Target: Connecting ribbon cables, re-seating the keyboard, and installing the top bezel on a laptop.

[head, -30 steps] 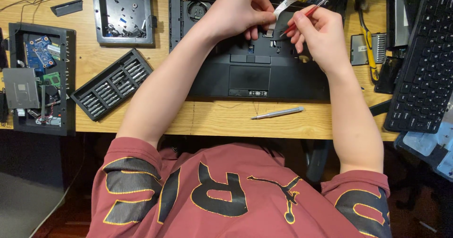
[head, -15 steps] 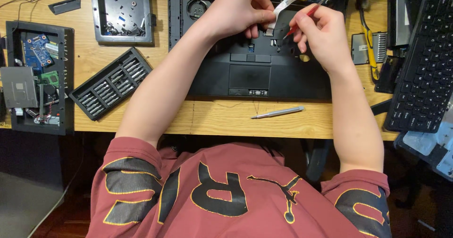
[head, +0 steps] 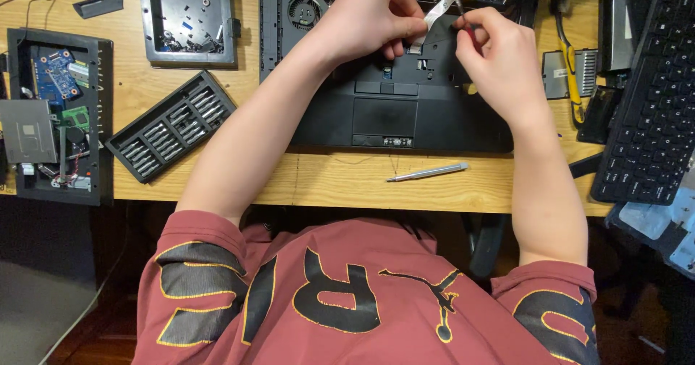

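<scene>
Far left of frame: we see opened black chassis (head: 58, 112) with circuit boards on wooden worktop (head: 347, 180). Right of it, black bit tray (head: 172, 125), lying at a slant. Centre top: left hand (head: 373, 14), fingers pinching white ribbon cable (head: 438, 16) above stripped laptop base (head: 394, 112). Just right: right hand (head: 499, 57), fingers clenched on thin dark tool (head: 461, 8) (tip near cable). Below laptop: silver pen-like tool (head: 428, 171). Far right: black keyboard (head: 655, 112).

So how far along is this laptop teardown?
Well under way: the keyboard lies off to the side and a bottom cover rests apart. In hand: the left hand pinches a white ribbon cable while the right hand works a thin tool. The palmrest is still on.
</scene>
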